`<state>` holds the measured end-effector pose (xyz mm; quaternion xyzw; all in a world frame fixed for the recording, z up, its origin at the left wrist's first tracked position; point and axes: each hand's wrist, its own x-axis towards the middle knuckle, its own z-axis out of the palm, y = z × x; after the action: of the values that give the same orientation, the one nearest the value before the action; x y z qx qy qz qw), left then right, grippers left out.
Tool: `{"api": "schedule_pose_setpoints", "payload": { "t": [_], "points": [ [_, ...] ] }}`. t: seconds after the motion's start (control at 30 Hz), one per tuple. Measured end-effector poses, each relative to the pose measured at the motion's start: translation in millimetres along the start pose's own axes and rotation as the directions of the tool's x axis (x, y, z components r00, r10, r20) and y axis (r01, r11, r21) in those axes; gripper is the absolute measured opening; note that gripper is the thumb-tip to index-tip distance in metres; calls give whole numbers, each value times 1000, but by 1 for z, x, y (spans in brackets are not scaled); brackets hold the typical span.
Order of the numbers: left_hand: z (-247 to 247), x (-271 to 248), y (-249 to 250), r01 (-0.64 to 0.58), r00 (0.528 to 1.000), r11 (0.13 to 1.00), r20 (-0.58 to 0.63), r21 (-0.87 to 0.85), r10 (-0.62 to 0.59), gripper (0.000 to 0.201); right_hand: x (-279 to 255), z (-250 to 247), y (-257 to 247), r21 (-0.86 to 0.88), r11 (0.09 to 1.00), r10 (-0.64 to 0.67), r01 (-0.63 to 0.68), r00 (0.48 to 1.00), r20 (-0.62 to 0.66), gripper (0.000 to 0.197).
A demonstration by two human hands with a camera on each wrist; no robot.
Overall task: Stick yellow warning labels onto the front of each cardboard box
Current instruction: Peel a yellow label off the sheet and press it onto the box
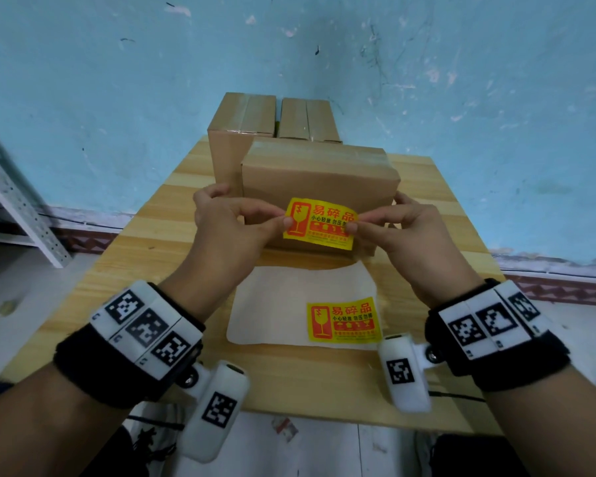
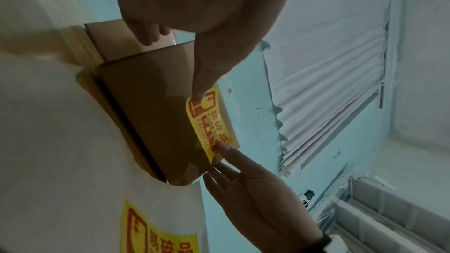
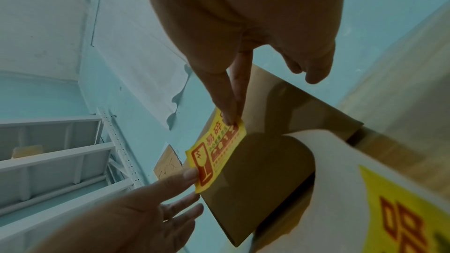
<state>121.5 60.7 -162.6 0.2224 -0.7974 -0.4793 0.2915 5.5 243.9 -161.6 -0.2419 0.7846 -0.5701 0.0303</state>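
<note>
Hands meet at the centre of the head view, each pinching one short end of a yellow rectangular warning label (image 1: 319,223) printed with a red broken-glass symbol and red characters. The left hand (image 1: 226,223) sits at nine o'clock of the label, thumb and forefinger clamped on the end with the glass symbol; the left wrist view shows that fingertip (image 2: 198,93) pressed on the label's corner. The right hand (image 1: 415,232) sits at three o'clock, thumb and forefinger closed on the opposite end, its remaining fingers loosely spread. The label is stretched between the two hands, slightly bowed, just in front of the front face of a brown cardboard box (image 1: 320,177) sealed with clear tape; whether it touches the cardboard yet cannot be told.

At six o'clock of the box, a white backing sheet (image 1: 272,304) lies flat on the pale wooden tabletop (image 1: 93,287), carrying a second yellow warning label (image 1: 344,320) at its right side. At twelve o'clock, behind the near box, stand taller brown cardboard boxes (image 1: 245,118) against the blue wall (image 1: 117,80). A white perforated metal shelf frame (image 1: 18,201) stands at nine o'clock of the table.
</note>
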Motion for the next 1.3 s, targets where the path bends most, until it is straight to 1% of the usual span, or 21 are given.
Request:
{"api": "schedule_pose_setpoints", "payload": {
  "t": [0.07, 0.13, 0.17, 0.3, 0.37, 0.5, 0.6, 0.7, 0.77, 0.83, 0.9, 1.03, 1.1, 1.2, 1.3],
  "points": [
    [-1, 3, 0, -35, 996, 999, 85, -29, 37, 13, 4, 3, 7, 39, 999, -14, 14, 1000, 18, 26],
    [-2, 7, 0, -51, 980, 995, 189, -88, 67, 12, 6, 4, 9, 53, 998, -17, 15, 999, 32, 28],
    [-2, 10, -2, -58, 977, 994, 199, -97, 77, 11, 7, 4, 9, 61, 998, -9, 7, 999, 38, 27],
    [-1, 17, -6, -62, 978, 988, 191, -145, 89, 10, 8, 0, 9, 138, 989, 35, -43, 997, 66, 4],
    [0, 17, -6, -52, 981, 986, 179, -158, 80, 8, 7, -2, 7, 147, 988, 40, -52, 996, 84, 7],
    [3, 15, -7, -54, 989, 991, 134, -120, 70, 5, 6, -5, 6, 151, 987, 45, -59, 995, 94, 2],
    [3, 14, -5, -11, 987, 991, 157, -130, 32, 2, 7, -6, 6, 175, 983, 42, -57, 995, 90, 3],
    [1, 14, -2, 4, 983, 984, 181, -175, 29, 3, 7, -6, 6, 199, 978, 44, -60, 995, 86, 3],
    [0, 13, -1, -20, 984, 978, 169, -207, 56, 5, 7, -5, 4, 208, 977, 39, -54, 996, 75, 4],
    [0, 12, -1, -74, 987, 976, 126, -205, 101, 5, 6, -4, 2, 216, 975, 33, -48, 997, 71, 4],
    [2, 12, 0, -94, 989, 974, 96, -206, 115, 7, 6, -4, 0, 208, 977, 35, -47, 998, 61, 4],
    [4, 11, 1, -20, 993, 970, 112, -244, 49, 3, 5, -6, -1, 190, 980, 43, -53, 997, 58, 5],
    [5, 10, 0, 14, 993, 963, 117, -268, 18, 7, 3, -7, -3, 190, 980, 43, -53, 997, 58, 4],
    [7, 8, -1, 28, 994, 963, 109, -267, 1, 12, 2, -6, -6, 184, 982, 40, -51, 997, 61, 6],
    [8, 7, -1, 29, 995, 964, 95, -264, -4, 10, 3, -5, -4, 169, 984, 46, -55, 997, 56, 6]
  ]
}}
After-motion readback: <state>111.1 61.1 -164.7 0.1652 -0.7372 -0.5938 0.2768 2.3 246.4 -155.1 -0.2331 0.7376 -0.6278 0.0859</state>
